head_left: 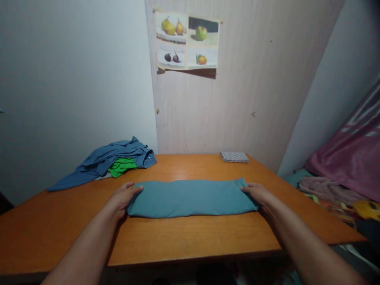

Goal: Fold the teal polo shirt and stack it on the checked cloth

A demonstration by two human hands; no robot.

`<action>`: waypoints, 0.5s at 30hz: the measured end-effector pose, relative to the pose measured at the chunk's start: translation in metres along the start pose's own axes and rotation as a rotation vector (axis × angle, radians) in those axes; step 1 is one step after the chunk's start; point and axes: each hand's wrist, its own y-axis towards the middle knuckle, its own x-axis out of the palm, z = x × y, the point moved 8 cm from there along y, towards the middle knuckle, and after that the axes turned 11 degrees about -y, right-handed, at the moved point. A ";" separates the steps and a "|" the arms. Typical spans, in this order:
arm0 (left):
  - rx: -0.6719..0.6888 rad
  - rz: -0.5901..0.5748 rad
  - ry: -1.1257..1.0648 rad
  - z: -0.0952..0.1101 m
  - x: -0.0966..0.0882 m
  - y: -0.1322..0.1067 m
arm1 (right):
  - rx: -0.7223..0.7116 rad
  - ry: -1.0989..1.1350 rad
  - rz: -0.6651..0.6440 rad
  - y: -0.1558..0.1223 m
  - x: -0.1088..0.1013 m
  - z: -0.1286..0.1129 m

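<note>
A teal cloth, folded into a long flat strip, lies across the wooden table in front of me. Whether it is a garment does not show. At its left end, my left hand grips the edge, thumb on top and most fingers hidden behind or beneath the fabric. My right hand pinches the opposite end the same way, thumb over the upper right corner. Between the two hands the strip is stretched fairly smooth, with slight creases along its front edge.
On the orange-brown table, a rumpled blue garment with a bright green cloth stands back left. A folded checked cloth sits back right. Beyond the right edge are a pink curtain and heaped fabrics. Fruit pictures hang on the wall.
</note>
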 end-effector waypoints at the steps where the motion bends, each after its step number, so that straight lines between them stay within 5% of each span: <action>1: 0.019 -0.005 0.029 -0.001 0.000 0.002 | -0.004 -0.003 0.014 0.001 0.001 0.000; 4: 0.080 -0.052 0.063 -0.006 0.005 0.008 | -0.022 -0.015 0.047 0.003 0.001 0.001; 10: 0.308 0.044 0.234 -0.003 0.003 -0.002 | -0.037 -0.030 0.058 0.005 -0.007 0.011; 15: 0.434 0.081 0.376 0.005 0.004 -0.010 | -0.048 -0.158 0.193 0.011 -0.022 0.019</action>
